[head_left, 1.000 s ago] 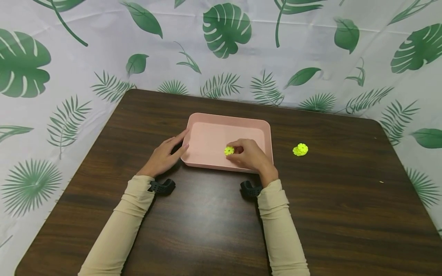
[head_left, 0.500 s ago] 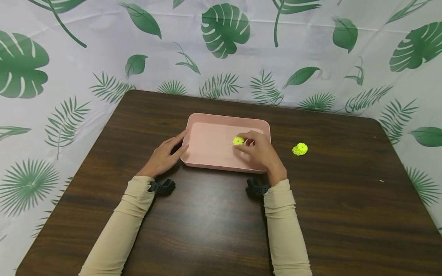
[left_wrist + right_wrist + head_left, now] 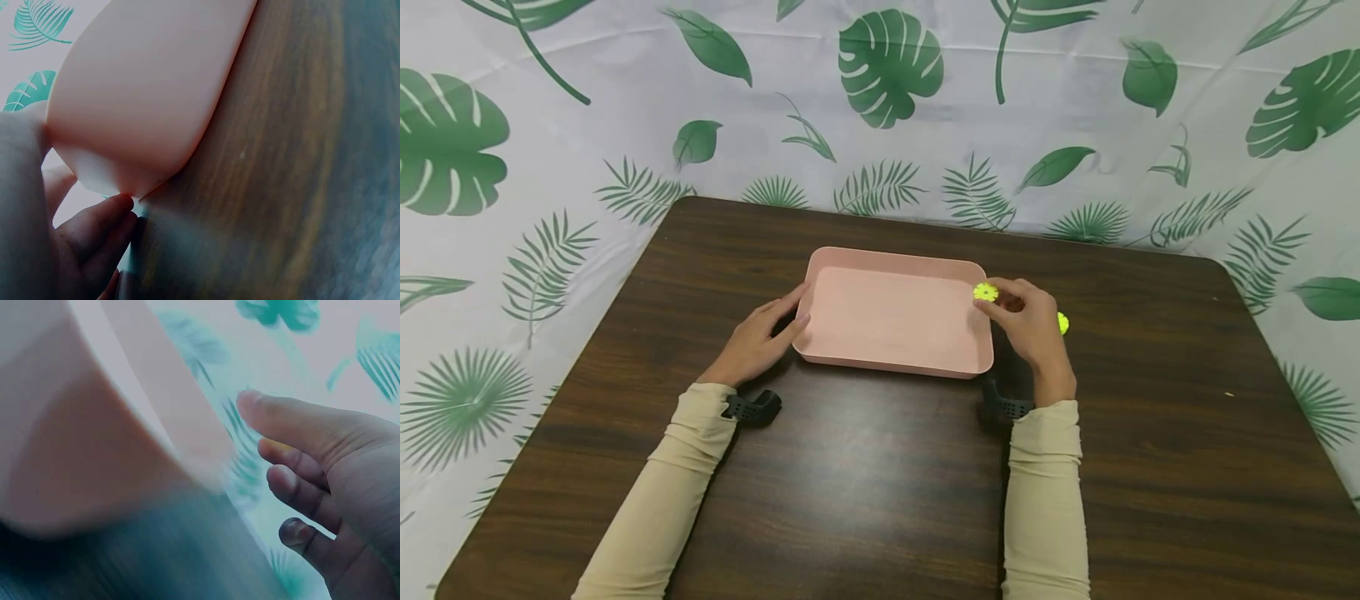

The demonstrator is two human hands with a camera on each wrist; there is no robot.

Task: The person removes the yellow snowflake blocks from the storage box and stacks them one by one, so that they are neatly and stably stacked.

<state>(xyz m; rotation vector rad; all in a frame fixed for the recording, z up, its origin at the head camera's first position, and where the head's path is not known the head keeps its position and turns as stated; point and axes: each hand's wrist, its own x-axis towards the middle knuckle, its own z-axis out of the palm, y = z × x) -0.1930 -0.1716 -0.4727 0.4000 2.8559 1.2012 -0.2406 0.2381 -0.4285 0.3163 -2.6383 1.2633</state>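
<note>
In the head view my right hand (image 3: 1028, 321) pinches a bright yellow notched plastic disc (image 3: 986, 292), shaped like a flower, between thumb and fingertips at the right rim of a shallow pink tray (image 3: 895, 321). The right wrist view hides nearly all of that disc behind the thumb (image 3: 294, 419). My left hand (image 3: 758, 336) holds the tray's left side, the thumb over the rim and the fingers (image 3: 103, 228) against the outer wall. Behind my right hand, another yellow disc (image 3: 1063, 323) on the table is partly covered from sight.
A dark brown wooden table (image 3: 857, 483) bears the tray. White cloth with green leaf prints (image 3: 891, 67) hangs behind and around it. A tiny pale scrap (image 3: 1228, 394) lies on the table's right side.
My right hand has carried the yellow disc rightward from over the tray's middle to its right rim, now partly hiding the discs on the table. The left hand and tray stay in place.
</note>
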